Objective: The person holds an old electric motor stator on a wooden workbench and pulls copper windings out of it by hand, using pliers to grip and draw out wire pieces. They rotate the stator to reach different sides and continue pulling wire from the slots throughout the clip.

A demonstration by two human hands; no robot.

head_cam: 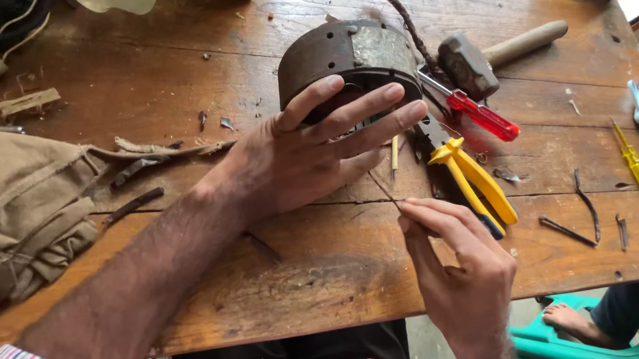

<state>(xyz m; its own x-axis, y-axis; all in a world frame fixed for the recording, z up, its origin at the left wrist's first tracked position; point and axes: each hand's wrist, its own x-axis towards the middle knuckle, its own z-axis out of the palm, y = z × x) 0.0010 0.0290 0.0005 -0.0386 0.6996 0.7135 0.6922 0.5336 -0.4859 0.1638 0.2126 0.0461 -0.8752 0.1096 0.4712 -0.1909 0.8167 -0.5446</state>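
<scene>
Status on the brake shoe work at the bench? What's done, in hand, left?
Done: tools laid out, yellow pliers, red screwdriver and hammer lying unused. In hand: left hand steadies the brake shoes; right hand pinches a thin wire running toward them. Left: can't judge; the wire's far end is hidden.

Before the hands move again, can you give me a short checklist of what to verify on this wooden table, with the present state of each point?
1. Left hand steadies the brake shoe: ok, its fingers lie across the front of it.
2. Right hand grips the thin wire: ok, pinched at the fingertips.
3. Where the wire's far end goes: cannot tell, it is hidden under the left hand.
4. Yellow-handled pliers within reach: ok, lying just beside the right hand.
5. Red-handled screwdriver and hammer clear of the hands: ok, behind the pliers.
6. Table edge near the work: not ok, loose scraps lie about.
</scene>
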